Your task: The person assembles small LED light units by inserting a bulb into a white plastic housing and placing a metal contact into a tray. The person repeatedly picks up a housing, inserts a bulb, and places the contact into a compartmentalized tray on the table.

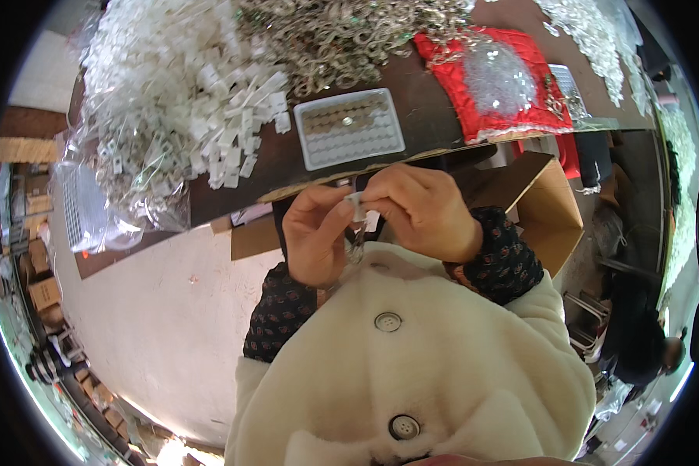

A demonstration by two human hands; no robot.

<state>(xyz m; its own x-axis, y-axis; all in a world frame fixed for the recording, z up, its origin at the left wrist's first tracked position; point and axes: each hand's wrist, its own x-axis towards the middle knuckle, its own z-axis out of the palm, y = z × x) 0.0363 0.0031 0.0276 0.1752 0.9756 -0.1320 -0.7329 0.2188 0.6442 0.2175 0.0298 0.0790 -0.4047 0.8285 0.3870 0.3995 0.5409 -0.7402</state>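
In front of my chest, my left hand pinches a small white piece between thumb and finger. The fingertips of my right hand close on the same piece from the other side. Below it hangs something metallic and chain-like, partly hidden by my left fingers. Just beyond my hands lies a white tray with rows of round pockets; brownish discs fill its far rows, and one shiny disc sits among them.
White plastic tags are heaped at the table's left, beside a pile of metal chains or rings. Clear thin pieces lie on a red cloth at right. Cardboard boxes stand below the table edge. Another person is at far right.
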